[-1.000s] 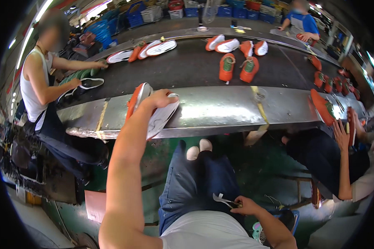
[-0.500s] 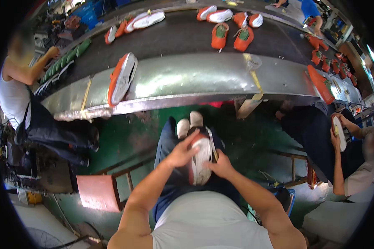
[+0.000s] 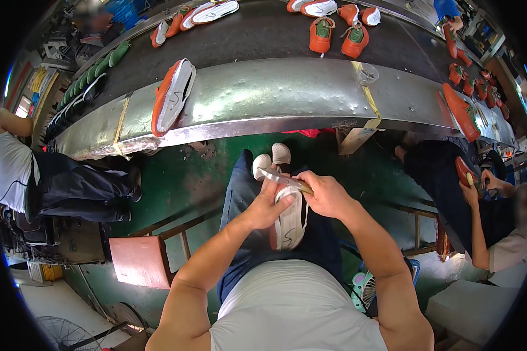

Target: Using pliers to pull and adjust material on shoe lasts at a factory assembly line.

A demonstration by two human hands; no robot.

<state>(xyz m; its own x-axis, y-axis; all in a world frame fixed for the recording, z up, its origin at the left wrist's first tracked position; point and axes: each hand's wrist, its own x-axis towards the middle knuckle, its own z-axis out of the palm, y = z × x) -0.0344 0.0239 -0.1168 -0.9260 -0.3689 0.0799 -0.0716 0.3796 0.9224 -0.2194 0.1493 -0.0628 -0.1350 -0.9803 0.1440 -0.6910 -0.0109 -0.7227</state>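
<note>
On my lap a red shoe with a white sole [image 3: 289, 227] lies sole up, its toe and heel hard to tell apart. My left hand [image 3: 263, 209] is closed round its far part, thumb across the sole. My right hand [image 3: 329, 196] is closed on a tan-handled tool, knife-like with a flat pale metal blade [image 3: 273, 175], which lies across the shoe's far end above my left fingers. A thin white edge stands off the sole's right side. The shoe's underside against my lap is hidden.
A metal-edged bench [image 3: 263, 96] runs ahead, bearing a red and white shoe [image 3: 173, 98] and several other shoes. A pink-topped stool [image 3: 137, 261] stands left and a small green fan [image 3: 364, 289] right. One person [image 3: 17, 169] is at left; another [image 3: 498, 222] handles a shoe at right.
My right hand has moved up and forward, swinging the tool from the shoe's right side to across its far end. The view has shifted slightly. At right, the other person's shoe is turned.
</note>
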